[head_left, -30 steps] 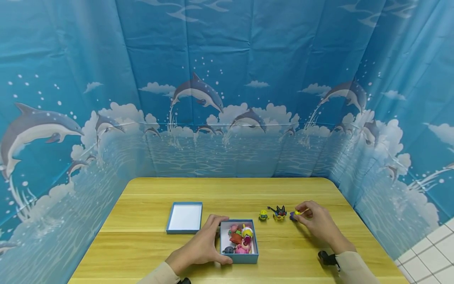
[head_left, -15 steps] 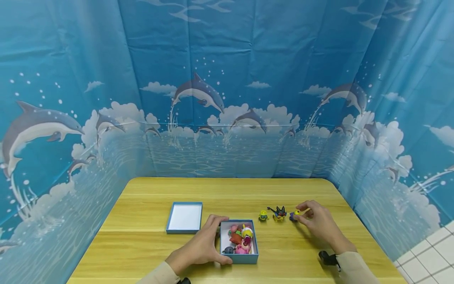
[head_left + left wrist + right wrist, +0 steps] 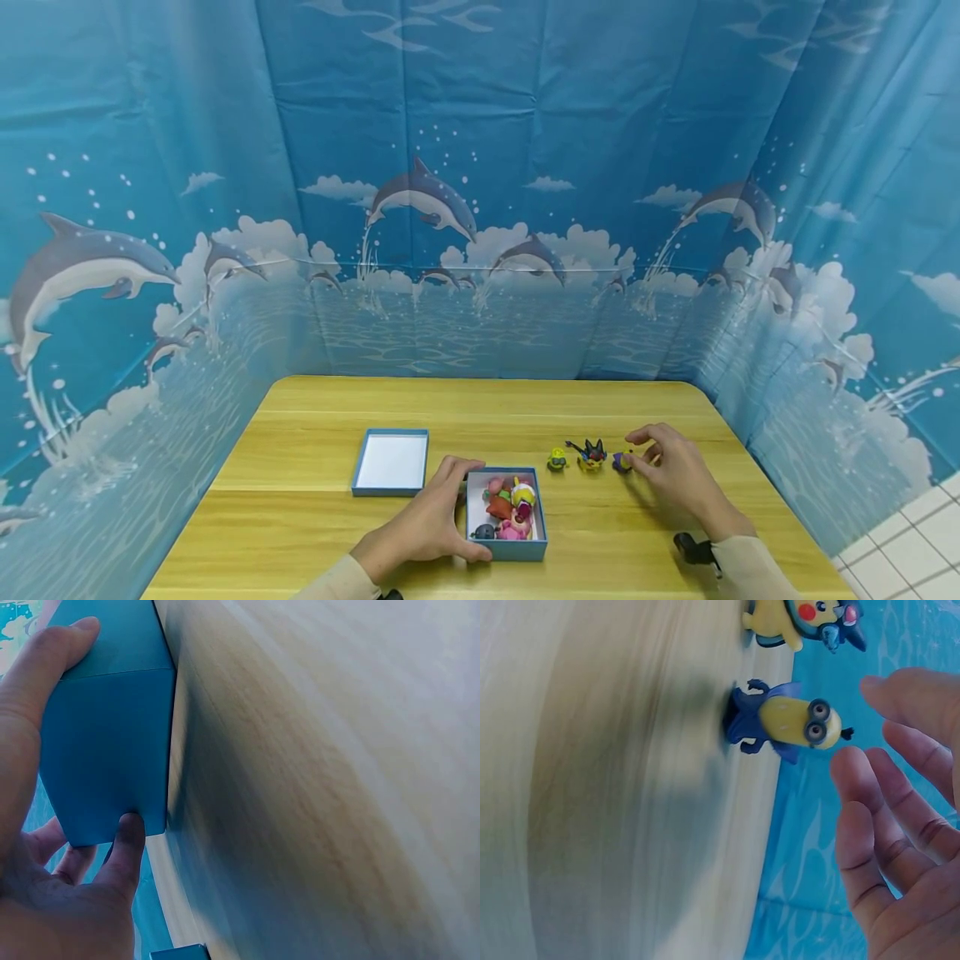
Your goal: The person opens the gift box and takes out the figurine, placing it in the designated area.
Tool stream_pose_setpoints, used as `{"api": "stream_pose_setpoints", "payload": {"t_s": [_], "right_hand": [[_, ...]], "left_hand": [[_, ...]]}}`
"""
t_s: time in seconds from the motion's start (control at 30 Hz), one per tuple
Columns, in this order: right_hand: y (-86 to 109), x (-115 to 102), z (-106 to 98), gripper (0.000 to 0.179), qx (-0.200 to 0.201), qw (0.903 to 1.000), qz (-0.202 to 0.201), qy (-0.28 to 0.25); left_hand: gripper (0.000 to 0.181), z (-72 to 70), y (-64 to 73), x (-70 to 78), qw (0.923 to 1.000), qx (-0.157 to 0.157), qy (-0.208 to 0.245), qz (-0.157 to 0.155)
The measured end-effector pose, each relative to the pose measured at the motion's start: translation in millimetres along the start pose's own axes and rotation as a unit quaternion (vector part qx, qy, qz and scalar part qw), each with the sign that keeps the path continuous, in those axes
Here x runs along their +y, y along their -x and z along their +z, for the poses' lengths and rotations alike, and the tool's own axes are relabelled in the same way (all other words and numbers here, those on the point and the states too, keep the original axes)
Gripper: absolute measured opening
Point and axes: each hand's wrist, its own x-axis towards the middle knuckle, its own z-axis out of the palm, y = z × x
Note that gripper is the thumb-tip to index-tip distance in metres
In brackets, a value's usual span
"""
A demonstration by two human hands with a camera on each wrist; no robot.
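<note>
My left hand (image 3: 423,517) grips the left side of a blue box (image 3: 517,548), thumb on the near wall and fingers at the far corner. In the left wrist view the thumb and fingertips press the walls of the box (image 3: 112,750). Several small figurines (image 3: 501,505) lie inside it. My right hand (image 3: 678,475) hovers beside a yellow minion figurine (image 3: 622,461) in purple clothing. The right wrist view shows the minion figurine (image 3: 791,724) upright on the table, with the hand (image 3: 900,817) apart from it, fingers loosely bent and holding nothing.
Left of the box lies its blue lid (image 3: 390,461), white inside facing up. A Pikachu figurine (image 3: 591,455) with dark ears and a small yellow figurine (image 3: 557,459) stand in a row with the minion. A dolphin-print curtain (image 3: 465,333) surrounds the wooden table (image 3: 300,467).
My right fingers have let go of the minion figurine and drawn slightly apart from it. The figurine stands on the table. My left hand keeps its hold on the box.
</note>
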Motion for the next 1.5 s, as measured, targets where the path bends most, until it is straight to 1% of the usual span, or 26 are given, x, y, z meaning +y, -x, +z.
{"api": "stream_pose_setpoints", "payload": {"t_s": [0.3, 0.57, 0.93, 1.03, 1.17, 1.3, 1.5], "right_hand": [[-4.5, -9, -2, 0.032, 0.044, 0.9971, -0.060, 0.016], [-5.8, -24, -4, 0.035, 0.057, 0.9947, -0.085, 0.015], [-8.6, -50, -4, 0.041, 0.074, 0.9847, -0.157, 0.017], [-9.8, -57, -3, 0.041, 0.068, 0.9822, -0.175, 0.011], [-10.5, -65, 0, 0.040, 0.046, 0.9806, -0.191, -0.001], [-11.9, -73, 1, 0.042, 0.023, 0.9809, -0.193, -0.011], [-13.2, -88, 4, 0.043, 0.001, 0.9814, -0.191, -0.010]], "left_hand": [[0.127, -0.2, -1.2, -0.3, 1.0000, -0.001, 0.001, -0.001], [0.127, 0.1, -1.0, -0.2, 1.0000, -0.001, 0.002, -0.001], [0.128, 2.2, -0.5, -0.8, 1.0000, -0.002, 0.006, 0.005], [0.128, 2.5, -0.2, -0.6, 1.0000, -0.003, 0.008, 0.004], [0.128, 2.4, 1.4, 0.0, 0.9999, -0.004, 0.011, -0.001], [0.127, 1.2, 2.7, 1.6, 0.9999, -0.003, 0.014, -0.004], [0.127, -0.6, 3.4, 3.3, 0.9999, -0.003, 0.014, -0.004]]}}
